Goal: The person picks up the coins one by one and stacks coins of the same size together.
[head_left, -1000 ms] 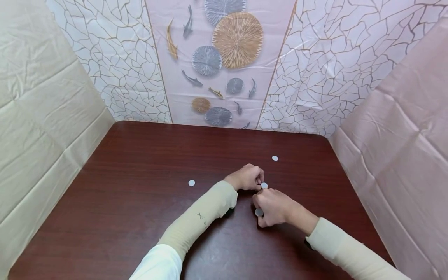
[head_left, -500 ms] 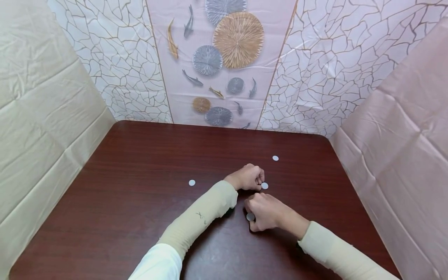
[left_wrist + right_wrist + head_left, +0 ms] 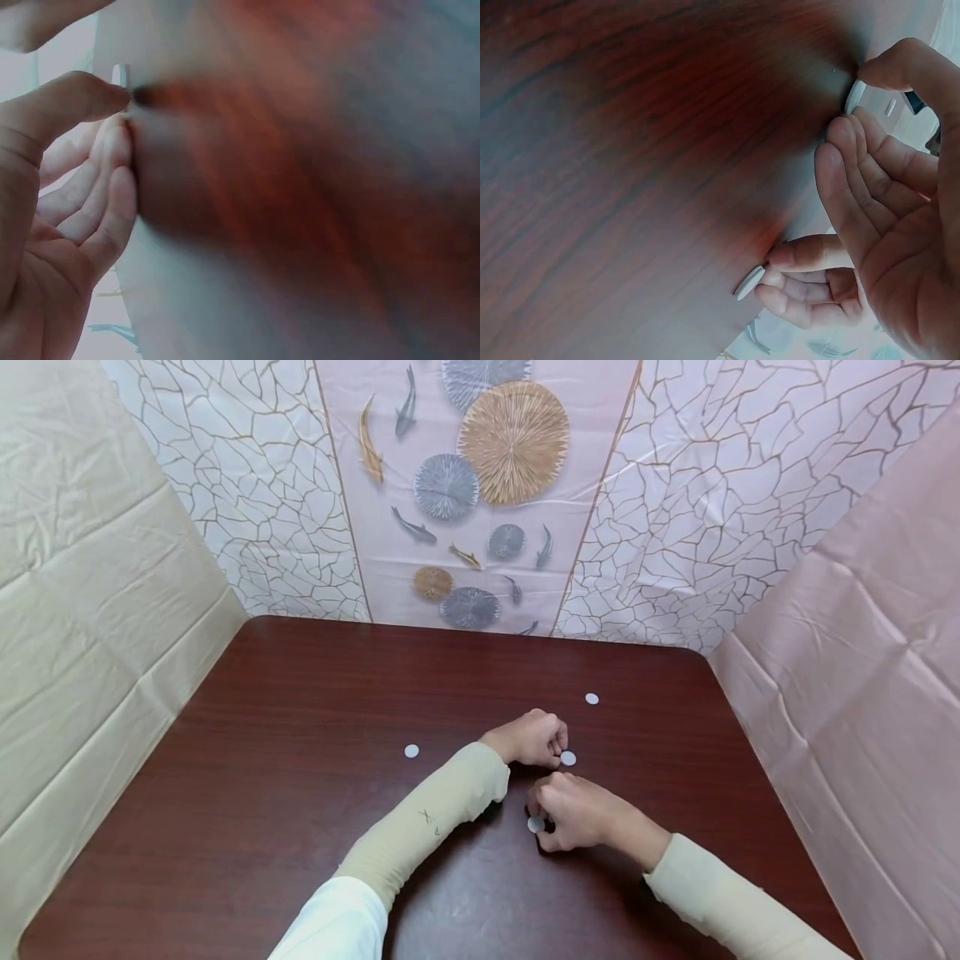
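Beyond the right hand, the left hand [image 3: 528, 739] has thumb and fingertips at the edge of a small white disc [image 3: 567, 758], pinching it close to the tabletop. The right wrist view shows that disc [image 3: 748, 283] tilted, its rim between thumb and finger. Nearer the body, the right hand [image 3: 577, 812] pinches a second white disc [image 3: 536, 824] between thumb and index finger, low over the table. Its other fingers curl in beside the index finger. In the left wrist view a disc [image 3: 120, 79] shows edge-on past the left thumb tip.
Two more white discs lie flat on the dark red-brown table [image 3: 225, 827]: one disc [image 3: 412, 751] left of the left hand, another disc [image 3: 592, 698] farther back to the right. A patterned cloth [image 3: 285, 493] hangs behind the table, with pale cloths at both sides.
The right hand has moved left and nearer the body with its disc, away from the left hand, and has since barely shifted. The left hand stays at its disc.
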Available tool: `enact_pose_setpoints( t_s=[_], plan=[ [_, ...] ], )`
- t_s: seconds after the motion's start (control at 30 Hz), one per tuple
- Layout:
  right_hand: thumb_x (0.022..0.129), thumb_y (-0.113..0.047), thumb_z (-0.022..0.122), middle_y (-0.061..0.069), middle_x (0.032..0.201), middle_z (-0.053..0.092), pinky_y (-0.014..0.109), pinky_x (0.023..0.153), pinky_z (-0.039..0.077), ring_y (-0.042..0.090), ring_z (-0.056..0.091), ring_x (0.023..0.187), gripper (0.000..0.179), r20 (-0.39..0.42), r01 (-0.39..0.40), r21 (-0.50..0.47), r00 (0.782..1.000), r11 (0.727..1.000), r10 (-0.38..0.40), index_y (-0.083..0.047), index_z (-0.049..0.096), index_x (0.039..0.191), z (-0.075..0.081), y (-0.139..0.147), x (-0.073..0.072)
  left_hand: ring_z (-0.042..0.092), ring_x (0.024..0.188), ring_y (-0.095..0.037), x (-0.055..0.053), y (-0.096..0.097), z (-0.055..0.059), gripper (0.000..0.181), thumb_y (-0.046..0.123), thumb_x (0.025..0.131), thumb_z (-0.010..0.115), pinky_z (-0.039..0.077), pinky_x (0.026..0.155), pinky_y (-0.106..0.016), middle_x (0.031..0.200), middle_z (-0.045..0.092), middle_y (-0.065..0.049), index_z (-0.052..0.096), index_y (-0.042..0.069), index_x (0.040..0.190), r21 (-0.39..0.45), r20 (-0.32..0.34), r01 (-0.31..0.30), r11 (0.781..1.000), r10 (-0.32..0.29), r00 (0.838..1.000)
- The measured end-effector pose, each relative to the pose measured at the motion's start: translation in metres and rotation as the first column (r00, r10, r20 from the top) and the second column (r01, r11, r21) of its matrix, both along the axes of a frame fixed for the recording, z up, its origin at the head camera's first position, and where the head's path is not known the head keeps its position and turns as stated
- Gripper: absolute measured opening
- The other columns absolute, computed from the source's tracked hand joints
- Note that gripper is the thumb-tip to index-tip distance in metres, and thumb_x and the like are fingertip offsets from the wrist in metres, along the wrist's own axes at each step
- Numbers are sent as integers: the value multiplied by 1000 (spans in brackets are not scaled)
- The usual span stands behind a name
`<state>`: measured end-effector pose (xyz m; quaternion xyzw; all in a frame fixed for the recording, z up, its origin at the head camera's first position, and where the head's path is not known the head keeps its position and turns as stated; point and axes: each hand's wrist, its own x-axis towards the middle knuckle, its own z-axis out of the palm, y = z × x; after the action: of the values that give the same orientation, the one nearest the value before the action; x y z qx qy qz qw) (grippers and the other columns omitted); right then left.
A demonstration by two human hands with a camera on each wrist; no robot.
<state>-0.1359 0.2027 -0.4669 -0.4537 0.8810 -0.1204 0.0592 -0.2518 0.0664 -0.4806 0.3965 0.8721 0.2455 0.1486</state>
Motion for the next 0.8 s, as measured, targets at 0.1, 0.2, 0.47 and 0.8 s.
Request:
enact_pose_setpoints(
  t_s=[0.1,0.2,0.47,0.8],
  plan=[
    [77,-14,79,-8,75,65,11,59,46,-7,54,66,11,15,-6,-22,1000,1000,6,-15,68,79,1,3,-2,71,90,-4,-7,1,4,12,13,91,80,54,78,-13,98,77,2,75,11,101,-20,5,23,1000,-23,1000],
    [79,-13,78,-7,76,66,11,61,47,-5,56,67,10,42,-1,-35,999,999,2,-14,69,82,2,4,-3,71,95,-6,-14,1,8,14,15,92,80,54,80,-14,102,77,2,74,11,104,-51,-3,29,998,-29,1000],
    [82,-13,77,-8,77,65,10,61,46,-6,55,69,8,95,25,-17,995,1000,-23,-15,70,84,0,5,-5,70,105,-11,-37,5,19,20,18,96,76,55,90,-21,111,75,-1,71,9,113,-94,-42,1,996,-5,999],
    [80,-13,78,-6,76,65,7,60,43,-7,52,68,10,96,20,-16,995,1000,-18,-14,69,84,-1,4,-1,69,108,-12,-56,18,18,26,18,96,75,54,95,-22,114,74,-3,69,6,119,-102,-107,12,995,-23,994]
  ],
)
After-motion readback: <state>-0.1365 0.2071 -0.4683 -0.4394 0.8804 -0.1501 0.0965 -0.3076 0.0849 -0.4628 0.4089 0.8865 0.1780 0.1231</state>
